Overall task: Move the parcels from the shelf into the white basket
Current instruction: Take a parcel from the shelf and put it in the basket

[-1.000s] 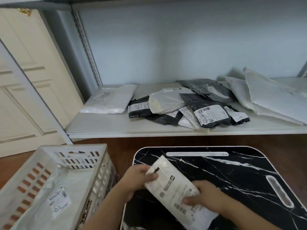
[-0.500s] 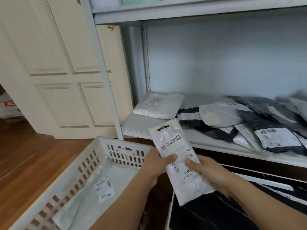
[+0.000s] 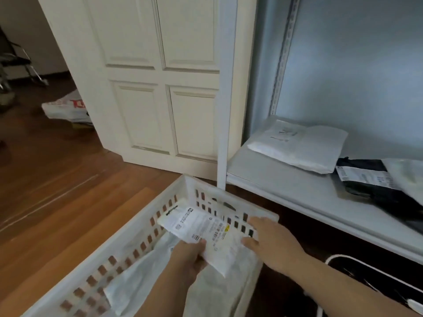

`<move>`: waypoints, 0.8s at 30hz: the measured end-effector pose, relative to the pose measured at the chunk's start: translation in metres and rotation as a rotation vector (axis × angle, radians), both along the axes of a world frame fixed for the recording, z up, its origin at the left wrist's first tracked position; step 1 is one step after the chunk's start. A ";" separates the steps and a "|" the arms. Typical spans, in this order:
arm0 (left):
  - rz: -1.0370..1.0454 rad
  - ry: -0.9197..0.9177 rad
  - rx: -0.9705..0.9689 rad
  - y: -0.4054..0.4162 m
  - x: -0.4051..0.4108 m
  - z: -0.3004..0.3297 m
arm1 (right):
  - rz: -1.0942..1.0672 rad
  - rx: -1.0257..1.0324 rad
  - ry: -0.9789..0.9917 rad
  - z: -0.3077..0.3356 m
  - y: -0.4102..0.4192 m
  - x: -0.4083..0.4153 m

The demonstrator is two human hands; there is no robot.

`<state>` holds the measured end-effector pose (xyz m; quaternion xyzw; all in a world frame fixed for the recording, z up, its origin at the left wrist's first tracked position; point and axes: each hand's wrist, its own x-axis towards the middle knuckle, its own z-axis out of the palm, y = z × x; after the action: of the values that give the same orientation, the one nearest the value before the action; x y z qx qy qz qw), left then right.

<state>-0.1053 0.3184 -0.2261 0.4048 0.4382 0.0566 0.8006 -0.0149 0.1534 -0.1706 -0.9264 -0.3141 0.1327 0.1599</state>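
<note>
A small white parcel [image 3: 203, 234], printed face up with barcodes and a yellow mark, is held over the white basket [image 3: 119, 245], its far end reaching toward the basket's far wall. The left hand [image 3: 188, 259] grips the parcel's near edge, fingers curled beneath and thumb on top; the right hand [image 3: 272, 245] lies just beside the parcel's right edge with fingers extended and spread, thumb tip at or near the parcel — whether it touches cannot be told. The basket, slotted along its walls, stands on the wooden floor [image 3: 57, 193] in front of the shelf [image 3: 286, 186] and contains a large white bag-like parcel [image 3: 212, 291] that covers much of its bottom, directly below the held parcel. On the shelf lie a flat white parcel [image 3: 299, 145] toward the left end and, to its right, a black parcel [image 3: 366, 177] bearing a white label, partly overlapped by a pale translucent parcel [image 3: 409, 177] at the frame edge. A white panelled door [image 3: 160, 88] stands behind the basket; beyond it a white bag with red print [image 3: 66, 108] rests on the floor. At lower right — under the right forearm — a dark board with a white rim [image 3: 370, 275] is partly visible.
</note>
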 end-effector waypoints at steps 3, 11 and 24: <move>0.078 0.143 -0.041 0.017 0.015 -0.036 | 0.144 -0.211 -0.152 -0.029 0.017 0.015; 0.026 0.317 0.056 -0.003 0.074 -0.109 | 0.223 -0.432 -0.280 -0.079 0.036 0.052; -1.297 0.596 1.493 -0.032 0.084 -0.149 | 0.125 -0.249 -0.256 -0.088 0.034 0.050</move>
<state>-0.0216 0.2862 -0.3749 0.9546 0.1696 -0.2311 0.0809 0.0349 0.1876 -0.2587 -0.9270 -0.3699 0.0612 -0.0057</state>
